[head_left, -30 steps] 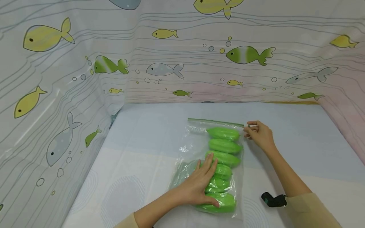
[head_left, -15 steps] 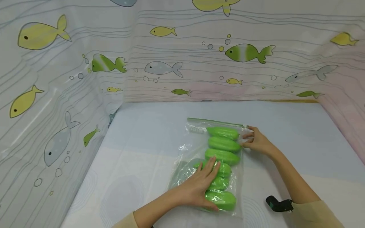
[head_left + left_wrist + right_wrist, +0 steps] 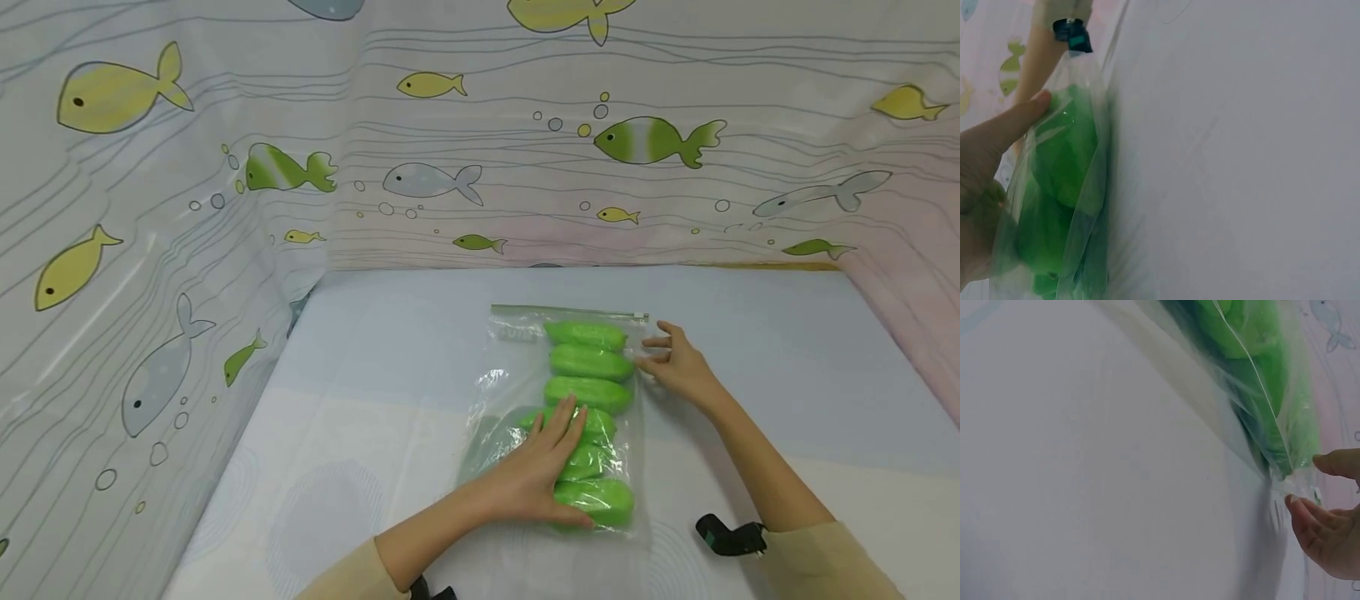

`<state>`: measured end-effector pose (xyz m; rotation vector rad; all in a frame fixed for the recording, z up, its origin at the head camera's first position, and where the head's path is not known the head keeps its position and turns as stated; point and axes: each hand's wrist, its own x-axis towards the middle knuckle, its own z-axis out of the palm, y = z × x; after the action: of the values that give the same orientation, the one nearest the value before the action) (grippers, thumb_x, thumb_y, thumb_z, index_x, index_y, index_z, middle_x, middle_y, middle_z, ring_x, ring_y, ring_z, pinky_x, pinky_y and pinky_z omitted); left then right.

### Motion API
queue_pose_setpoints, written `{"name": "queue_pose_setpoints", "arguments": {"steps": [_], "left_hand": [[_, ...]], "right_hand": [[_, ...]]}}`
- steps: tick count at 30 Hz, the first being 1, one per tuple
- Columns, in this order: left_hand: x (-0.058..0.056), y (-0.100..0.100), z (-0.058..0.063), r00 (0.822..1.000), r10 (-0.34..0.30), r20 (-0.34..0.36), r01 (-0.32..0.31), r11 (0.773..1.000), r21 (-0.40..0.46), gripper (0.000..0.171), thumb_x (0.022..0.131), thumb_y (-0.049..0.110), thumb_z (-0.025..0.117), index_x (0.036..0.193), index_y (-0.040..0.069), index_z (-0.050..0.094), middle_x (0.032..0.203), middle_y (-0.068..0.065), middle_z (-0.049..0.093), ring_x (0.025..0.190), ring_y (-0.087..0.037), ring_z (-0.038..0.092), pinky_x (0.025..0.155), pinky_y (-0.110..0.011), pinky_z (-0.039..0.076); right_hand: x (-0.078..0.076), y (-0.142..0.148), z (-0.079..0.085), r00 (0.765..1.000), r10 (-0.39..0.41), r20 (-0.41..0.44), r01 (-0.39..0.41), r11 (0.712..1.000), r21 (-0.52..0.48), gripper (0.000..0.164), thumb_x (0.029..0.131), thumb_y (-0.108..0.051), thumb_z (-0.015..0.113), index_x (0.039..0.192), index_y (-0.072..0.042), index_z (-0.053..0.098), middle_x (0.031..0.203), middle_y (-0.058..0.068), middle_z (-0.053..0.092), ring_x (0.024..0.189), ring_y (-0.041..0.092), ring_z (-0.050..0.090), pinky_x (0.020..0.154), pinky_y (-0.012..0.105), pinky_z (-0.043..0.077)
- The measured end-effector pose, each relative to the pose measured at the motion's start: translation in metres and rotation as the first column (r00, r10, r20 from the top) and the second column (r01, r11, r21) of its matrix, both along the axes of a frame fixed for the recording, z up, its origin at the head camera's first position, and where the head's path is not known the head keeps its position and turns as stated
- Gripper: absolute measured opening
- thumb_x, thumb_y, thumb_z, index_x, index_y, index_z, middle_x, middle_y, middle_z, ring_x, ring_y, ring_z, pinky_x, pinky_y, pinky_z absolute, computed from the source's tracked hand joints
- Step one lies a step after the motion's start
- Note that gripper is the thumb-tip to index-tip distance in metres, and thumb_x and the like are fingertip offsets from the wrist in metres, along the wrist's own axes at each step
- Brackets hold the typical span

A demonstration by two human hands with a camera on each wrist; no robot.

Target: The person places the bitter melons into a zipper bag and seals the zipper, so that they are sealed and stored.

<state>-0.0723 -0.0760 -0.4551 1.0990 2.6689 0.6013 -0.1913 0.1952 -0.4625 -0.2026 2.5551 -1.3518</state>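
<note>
A clear slider zip bag (image 3: 506, 375) lies on the table, its zip strip at the far edge and the slider at the right corner. Inside it, several plump bright-green fruit-like pieces (image 3: 588, 392) with pointed ends form a column. My left hand (image 3: 528, 479) rests on the bag, fingers spread over the lower pieces; the left wrist view has its thumb against the plastic. Beside the bag's upper right edge is my right hand (image 3: 678, 367). Its thumb and fingers (image 3: 1307, 519) stand apart at the bag's corner in the right wrist view.
A pale blue and white cloth covers the table (image 3: 375, 350). Fish-patterned sheeting (image 3: 540, 183) hangs at the back and both sides. A black device (image 3: 727, 535) is on the right wrist.
My right hand has left the slider at the zip's right end and moved slightly nearer along the bag's edge. The bag has shifted a little away from me, together with my left hand.
</note>
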Motion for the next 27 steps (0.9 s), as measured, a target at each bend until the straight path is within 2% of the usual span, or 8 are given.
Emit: {"name": "queue_pose_setpoints", "arguments": {"steps": [4,7,17,27], "left_hand": [[-0.005,0.003,-0.001,1.000,0.025,-0.006,-0.025,1.000,-0.011,0.134,0.067,0.063,0.077,0.153,0.007,-0.009,0.158,-0.017,-0.013,0.146,-0.027,-0.005,0.114,-0.050,0.010],[-0.008,0.005,-0.002,0.999,0.037,-0.009,-0.037,0.999,-0.013,0.135,0.067,0.064,0.078,0.153,0.007,-0.009,0.158,-0.016,-0.013,0.146,-0.026,-0.007,0.114,-0.049,0.010],[-0.011,0.003,-0.002,0.997,0.082,0.005,-0.082,0.996,0.018,0.134,0.066,0.065,0.077,0.154,0.008,-0.007,0.160,-0.013,-0.011,0.146,-0.022,-0.005,0.114,-0.045,0.014],[-0.024,-0.004,-0.001,0.995,0.099,-0.009,-0.099,0.995,0.026,0.134,0.064,0.064,0.078,0.153,0.005,-0.004,0.160,-0.014,-0.008,0.146,-0.024,-0.005,0.115,-0.044,0.013]], "right_hand": [[0.005,0.000,0.005,0.997,-0.017,-0.072,0.021,0.999,0.043,0.080,0.098,-0.023,0.057,0.149,0.008,0.004,0.142,0.031,0.038,0.122,0.047,0.045,0.094,0.057,0.044],[0.009,0.000,0.007,0.992,-0.021,-0.121,0.027,0.998,0.052,0.077,0.098,-0.023,0.057,0.149,0.008,0.008,0.141,0.030,0.040,0.122,0.047,0.045,0.093,0.059,0.043],[0.019,0.001,0.011,0.963,-0.013,-0.270,0.035,0.997,0.075,0.068,0.096,-0.015,0.059,0.147,0.008,0.020,0.133,0.029,0.047,0.116,0.046,0.050,0.085,0.056,0.049],[0.024,0.000,0.011,0.938,0.006,-0.345,0.020,0.997,0.069,0.063,0.094,-0.009,0.061,0.145,0.008,0.027,0.128,0.030,0.052,0.112,0.046,0.053,0.080,0.055,0.051]]}}
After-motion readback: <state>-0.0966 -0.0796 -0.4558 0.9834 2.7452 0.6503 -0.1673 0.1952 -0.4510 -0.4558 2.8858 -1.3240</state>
